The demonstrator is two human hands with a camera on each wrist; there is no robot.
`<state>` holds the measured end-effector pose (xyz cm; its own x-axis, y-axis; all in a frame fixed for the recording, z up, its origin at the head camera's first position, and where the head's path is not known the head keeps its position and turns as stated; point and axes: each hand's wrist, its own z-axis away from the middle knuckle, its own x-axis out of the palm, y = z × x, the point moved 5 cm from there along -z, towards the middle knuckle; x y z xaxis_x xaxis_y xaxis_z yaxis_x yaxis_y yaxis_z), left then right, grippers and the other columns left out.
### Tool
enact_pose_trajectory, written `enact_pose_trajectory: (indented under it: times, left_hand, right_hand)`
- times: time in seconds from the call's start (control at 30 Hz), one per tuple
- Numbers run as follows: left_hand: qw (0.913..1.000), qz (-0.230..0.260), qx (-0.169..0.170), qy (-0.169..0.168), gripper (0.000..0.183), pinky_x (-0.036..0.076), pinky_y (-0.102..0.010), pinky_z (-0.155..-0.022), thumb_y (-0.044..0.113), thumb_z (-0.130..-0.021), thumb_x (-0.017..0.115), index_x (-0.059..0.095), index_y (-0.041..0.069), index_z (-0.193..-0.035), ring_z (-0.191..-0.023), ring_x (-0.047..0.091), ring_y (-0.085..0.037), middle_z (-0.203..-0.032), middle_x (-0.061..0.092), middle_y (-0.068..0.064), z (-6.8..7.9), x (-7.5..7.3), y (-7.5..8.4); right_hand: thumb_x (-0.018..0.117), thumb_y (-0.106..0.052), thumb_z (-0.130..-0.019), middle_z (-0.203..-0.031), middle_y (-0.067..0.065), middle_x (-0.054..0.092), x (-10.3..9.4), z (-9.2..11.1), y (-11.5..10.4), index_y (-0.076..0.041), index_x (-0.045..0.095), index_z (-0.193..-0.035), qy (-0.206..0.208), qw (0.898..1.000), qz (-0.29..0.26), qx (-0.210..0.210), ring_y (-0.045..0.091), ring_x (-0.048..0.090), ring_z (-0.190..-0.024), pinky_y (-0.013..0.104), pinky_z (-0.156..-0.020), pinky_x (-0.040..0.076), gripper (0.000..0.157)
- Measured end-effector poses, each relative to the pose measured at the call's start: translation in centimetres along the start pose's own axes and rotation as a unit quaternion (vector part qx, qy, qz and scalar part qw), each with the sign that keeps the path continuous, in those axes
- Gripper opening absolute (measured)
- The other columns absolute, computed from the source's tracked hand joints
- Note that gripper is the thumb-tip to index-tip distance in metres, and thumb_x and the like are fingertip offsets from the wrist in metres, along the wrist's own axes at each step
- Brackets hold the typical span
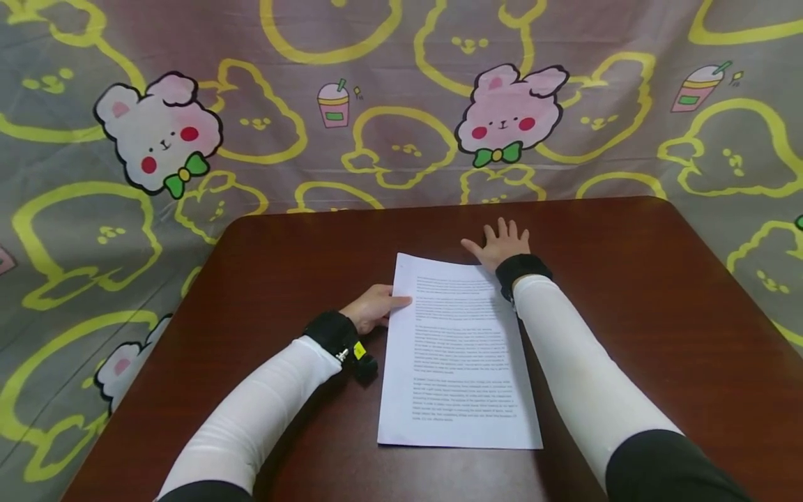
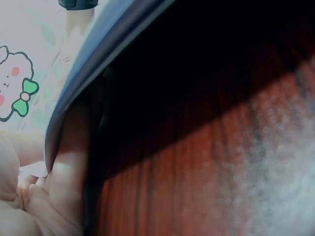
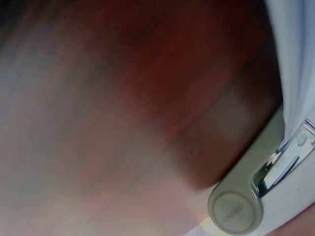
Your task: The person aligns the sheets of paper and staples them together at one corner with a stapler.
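Observation:
A stack of printed sheets [image 1: 464,355] lies upright before me, its left edge lifted off the table. My left hand [image 1: 376,307] pinches that edge, thumb on top and fingers underneath; in the left wrist view a finger [image 2: 71,157] runs under the paper [image 2: 81,73]. At the upper right corner of the sheets is my right hand [image 1: 502,247], its fingers straight and spread. The right wrist view shows part of a grey and white stapler [image 3: 234,211] with a metal piece, beside the paper's edge [image 3: 290,54]. In the head view the stapler is hidden.
The brown wooden table [image 1: 627,279] carries the sheets. Behind it hangs a patterned cloth [image 1: 389,70] with rabbit faces, close to the table's far edge. Black bands with small cameras [image 1: 364,366] sit on the wrists.

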<state>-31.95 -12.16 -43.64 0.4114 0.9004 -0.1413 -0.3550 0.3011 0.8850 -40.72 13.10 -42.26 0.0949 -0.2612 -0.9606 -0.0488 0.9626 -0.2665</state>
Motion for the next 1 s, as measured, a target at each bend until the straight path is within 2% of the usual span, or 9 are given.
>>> enact_pose_trajectory:
  times: [0.23,0.4,0.6,1.0]
  left_hand:
    - [0.9999,0.003,-0.005,-0.011,0.031,0.057,-0.036,-0.066,0.012,-0.100,0.055,0.058,-0.005,-0.125,-0.080,0.068,-0.022,-0.104,0.069,-0.017,0.02,0.14,-0.17]
    - [0.9999,0.002,-0.001,-0.012,0.030,0.057,-0.035,-0.066,0.012,-0.100,0.055,0.059,-0.005,-0.124,-0.079,0.068,-0.022,-0.102,0.069,-0.016,-0.09,0.19,0.25]
    - [0.9998,0.000,-0.019,-0.008,0.030,0.056,-0.034,-0.065,0.013,-0.100,0.055,0.059,-0.004,-0.125,-0.079,0.068,-0.022,-0.102,0.069,-0.016,-0.06,0.08,0.41]
    - [0.9993,-0.001,-0.036,-0.013,0.032,0.055,-0.030,-0.064,0.013,-0.099,0.056,0.058,-0.004,-0.126,-0.078,0.067,-0.020,-0.104,0.069,-0.016,-0.05,-0.24,0.17]
  right_hand:
    - [0.030,-0.069,-0.094,-0.158,0.026,0.009,0.32,-0.07,0.03,-0.005,0.023,-0.154,-0.010,1.000,0.013,-0.001,0.044,0.002,-0.144,0.061,-0.111,-0.001,0.087]
    - [0.029,-0.071,-0.093,-0.158,0.026,0.007,0.32,-0.34,0.35,-0.006,0.021,-0.154,0.004,1.000,0.027,0.001,0.045,0.002,-0.144,0.061,-0.111,0.000,0.090]
    - [0.029,-0.072,-0.093,-0.158,0.027,0.007,0.45,-0.40,0.18,-0.006,0.021,-0.154,0.007,0.999,0.034,-0.002,0.045,0.002,-0.143,0.062,-0.110,-0.001,0.091]
    - [0.025,-0.072,-0.093,-0.157,0.028,0.008,0.95,-0.25,-0.34,-0.005,0.021,-0.154,-0.019,0.997,0.074,0.005,0.046,0.004,-0.143,0.063,-0.110,0.001,0.090]
